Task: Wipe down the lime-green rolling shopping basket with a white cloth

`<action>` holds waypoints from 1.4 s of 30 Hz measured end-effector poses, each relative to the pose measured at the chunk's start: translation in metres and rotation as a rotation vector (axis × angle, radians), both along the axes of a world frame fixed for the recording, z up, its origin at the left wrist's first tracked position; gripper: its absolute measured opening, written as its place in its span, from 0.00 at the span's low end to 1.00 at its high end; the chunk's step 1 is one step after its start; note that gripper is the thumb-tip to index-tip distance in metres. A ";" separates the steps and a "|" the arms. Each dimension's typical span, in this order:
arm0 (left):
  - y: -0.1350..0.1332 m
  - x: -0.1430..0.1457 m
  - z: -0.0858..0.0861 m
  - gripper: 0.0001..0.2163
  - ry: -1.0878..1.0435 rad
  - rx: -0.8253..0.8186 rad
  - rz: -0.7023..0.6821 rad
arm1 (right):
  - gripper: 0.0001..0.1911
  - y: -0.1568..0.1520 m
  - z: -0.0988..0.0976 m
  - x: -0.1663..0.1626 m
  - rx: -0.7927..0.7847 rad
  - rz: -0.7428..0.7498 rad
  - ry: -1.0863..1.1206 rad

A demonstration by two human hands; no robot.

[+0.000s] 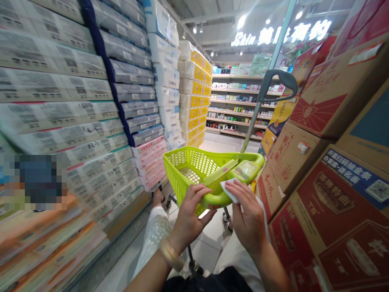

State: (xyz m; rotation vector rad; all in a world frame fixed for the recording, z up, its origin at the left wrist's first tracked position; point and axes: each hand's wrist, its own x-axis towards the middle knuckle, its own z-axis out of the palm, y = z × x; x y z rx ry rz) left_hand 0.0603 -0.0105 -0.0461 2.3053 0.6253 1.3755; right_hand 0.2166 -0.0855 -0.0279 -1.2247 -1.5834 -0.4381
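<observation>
A lime-green shopping cart with a perforated basket stands right in front of me, its rounded handle toward my body. My left hand curls its fingers over the left part of this handle, thumb underneath. A folded white tissue or cloth is under the fingers of my right hand, pressed to the handle's right side. Beside those fingers is a panel with a clear window, set in the cart's top. The palm side of my right hand is hidden.
Packaged paper goods are stacked high at left, with yellow-and-white packs farther on. Red and brown cartons rise close on the right. Behind the cart stands a pole with a grey looped grip. Product shelves line the back.
</observation>
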 end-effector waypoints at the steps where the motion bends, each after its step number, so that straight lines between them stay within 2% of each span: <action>1: 0.000 0.000 0.000 0.16 -0.006 0.004 -0.002 | 0.24 -0.001 0.001 -0.002 -0.011 0.026 -0.016; 5: 0.000 -0.002 -0.001 0.16 -0.038 0.013 -0.007 | 0.25 -0.003 0.006 -0.011 -0.080 0.219 -0.138; 11: 0.000 -0.005 -0.001 0.17 -0.010 -0.002 0.000 | 0.25 -0.002 0.006 -0.002 -0.022 0.020 0.006; 17: -0.001 -0.008 0.000 0.17 -0.033 0.025 -0.027 | 0.23 -0.007 0.010 -0.020 -0.090 0.287 -0.148; 19: -0.001 -0.009 0.000 0.17 -0.020 0.005 -0.016 | 0.23 -0.006 0.008 -0.017 -0.082 0.234 -0.114; 23: -0.001 -0.010 0.000 0.17 -0.002 -0.009 0.001 | 0.24 -0.005 0.004 -0.010 -0.018 0.018 0.008; 24: -0.001 -0.010 0.000 0.17 -0.010 -0.008 -0.002 | 0.25 -0.006 0.005 -0.012 -0.025 0.024 -0.002; 29: -0.002 -0.011 0.002 0.16 -0.030 0.005 -0.033 | 0.24 -0.010 0.009 -0.024 -0.101 0.241 -0.143; 34: -0.003 -0.013 0.003 0.16 -0.007 -0.007 -0.012 | 0.24 -0.006 0.007 -0.014 -0.038 0.039 0.013; 36: -0.004 -0.015 0.003 0.16 -0.012 0.005 0.007 | 0.24 -0.007 0.006 -0.017 -0.052 0.085 -0.010; 39: -0.005 -0.019 0.003 0.16 0.008 0.032 0.026 | 0.23 -0.010 0.006 -0.026 -0.086 0.257 -0.107; 40: -0.005 -0.020 0.003 0.16 0.021 0.040 0.032 | 0.22 -0.010 0.006 -0.027 -0.084 0.281 -0.119; 42: -0.004 -0.023 0.003 0.16 0.040 0.044 0.040 | 0.23 -0.009 0.004 -0.025 -0.071 0.238 -0.087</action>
